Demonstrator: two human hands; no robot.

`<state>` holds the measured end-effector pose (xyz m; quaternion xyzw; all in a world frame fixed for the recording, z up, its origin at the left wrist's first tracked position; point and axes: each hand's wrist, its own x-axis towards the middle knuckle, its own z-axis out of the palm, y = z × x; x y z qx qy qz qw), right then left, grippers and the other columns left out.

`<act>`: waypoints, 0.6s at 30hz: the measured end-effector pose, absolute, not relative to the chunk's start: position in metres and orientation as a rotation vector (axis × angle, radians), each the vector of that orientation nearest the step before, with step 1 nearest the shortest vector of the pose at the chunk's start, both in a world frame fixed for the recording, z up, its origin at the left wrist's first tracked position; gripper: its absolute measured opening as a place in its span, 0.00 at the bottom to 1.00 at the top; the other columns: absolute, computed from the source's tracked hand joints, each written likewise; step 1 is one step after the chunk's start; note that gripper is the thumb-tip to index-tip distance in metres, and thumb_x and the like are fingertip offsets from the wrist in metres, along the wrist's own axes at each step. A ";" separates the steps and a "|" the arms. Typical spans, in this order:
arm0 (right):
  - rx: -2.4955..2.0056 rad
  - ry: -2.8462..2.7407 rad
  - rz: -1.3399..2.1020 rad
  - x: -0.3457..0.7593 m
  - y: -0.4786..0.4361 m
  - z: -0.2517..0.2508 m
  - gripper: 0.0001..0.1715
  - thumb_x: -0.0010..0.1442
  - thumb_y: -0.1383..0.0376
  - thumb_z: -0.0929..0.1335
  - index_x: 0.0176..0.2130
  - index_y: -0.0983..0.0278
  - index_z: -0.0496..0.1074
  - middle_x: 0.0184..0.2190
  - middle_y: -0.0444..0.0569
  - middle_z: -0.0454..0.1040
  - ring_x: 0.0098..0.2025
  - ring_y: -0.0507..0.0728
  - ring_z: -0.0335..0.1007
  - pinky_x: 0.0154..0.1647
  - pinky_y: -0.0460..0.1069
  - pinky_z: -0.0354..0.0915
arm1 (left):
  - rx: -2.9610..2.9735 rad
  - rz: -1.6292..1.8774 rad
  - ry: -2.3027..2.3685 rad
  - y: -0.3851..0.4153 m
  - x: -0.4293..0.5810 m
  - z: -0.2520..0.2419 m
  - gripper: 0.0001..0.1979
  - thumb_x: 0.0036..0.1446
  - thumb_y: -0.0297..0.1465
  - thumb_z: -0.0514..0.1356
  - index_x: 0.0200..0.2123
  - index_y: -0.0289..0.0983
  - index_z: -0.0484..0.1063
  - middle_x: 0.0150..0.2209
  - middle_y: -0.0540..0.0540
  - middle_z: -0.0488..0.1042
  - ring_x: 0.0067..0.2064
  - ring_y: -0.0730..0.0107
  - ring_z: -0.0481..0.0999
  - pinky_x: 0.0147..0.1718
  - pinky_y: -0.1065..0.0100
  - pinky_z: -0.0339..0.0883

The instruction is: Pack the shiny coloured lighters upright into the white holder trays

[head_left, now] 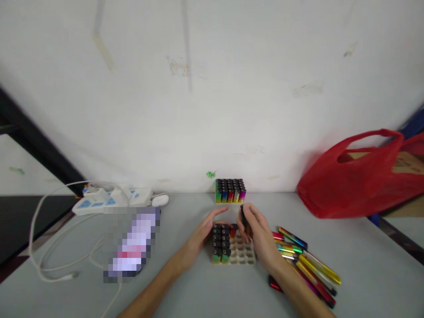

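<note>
A pale tray point(243, 255) with rows of holes lies between my hands. Black-topped lighters point(221, 243) stand upright in its two left columns, and a red lighter point(233, 229) stands at the back of the third. My right hand point(260, 234) is closed around a dark-topped lighter point(244, 216) above the tray's back right part; the fingers hide much of it. At the tray's left back corner, my left hand point(200, 232) has its fingers apart, index stretched forward, and holds nothing. Loose shiny coloured lighters point(311, 265) lie in a pile right of my right hand.
A full block of upright lighters point(230, 191) stands against the wall. A blurred-out phone point(134, 243), white cables point(66, 269), a power strip point(112, 201) and a white earphone case point(160, 200) are at left. A red bag point(357, 185) sits at right.
</note>
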<state>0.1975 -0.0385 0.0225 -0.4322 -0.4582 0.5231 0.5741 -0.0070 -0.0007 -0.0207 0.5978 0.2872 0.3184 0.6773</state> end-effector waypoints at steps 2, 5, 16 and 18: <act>-1.001 -1.015 1.244 0.196 -0.038 0.021 0.29 0.69 0.39 0.71 0.36 0.59 0.65 0.24 0.36 0.65 0.22 0.49 0.51 0.23 0.46 0.53 | 1.366 0.709 0.654 -0.002 -0.008 -0.017 0.51 0.64 0.72 0.51 0.79 0.48 0.58 0.60 0.39 0.81 0.62 0.38 0.79 0.63 0.44 0.70; -0.975 -0.932 1.293 0.195 -0.036 0.022 0.30 0.65 0.39 0.75 0.36 0.58 0.64 0.22 0.34 0.61 0.21 0.48 0.48 0.21 0.44 0.48 | 1.404 0.698 0.653 -0.003 -0.009 -0.015 0.49 0.66 0.69 0.52 0.78 0.46 0.60 0.61 0.39 0.81 0.61 0.39 0.80 0.63 0.46 0.71; -1.053 -0.969 1.190 0.198 -0.036 0.014 0.33 0.70 0.34 0.67 0.37 0.60 0.70 0.22 0.35 0.55 0.21 0.50 0.46 0.20 0.46 0.46 | 1.300 0.767 0.518 0.007 -0.011 -0.038 0.38 0.73 0.59 0.55 0.77 0.45 0.62 0.63 0.37 0.81 0.61 0.43 0.81 0.64 0.46 0.70; -1.045 -0.988 1.183 0.197 -0.037 0.017 0.30 0.69 0.38 0.71 0.37 0.59 0.68 0.24 0.36 0.59 0.22 0.49 0.48 0.20 0.46 0.47 | 1.287 0.769 0.529 0.007 -0.010 -0.036 0.38 0.73 0.59 0.55 0.76 0.45 0.64 0.62 0.37 0.81 0.61 0.43 0.81 0.64 0.46 0.69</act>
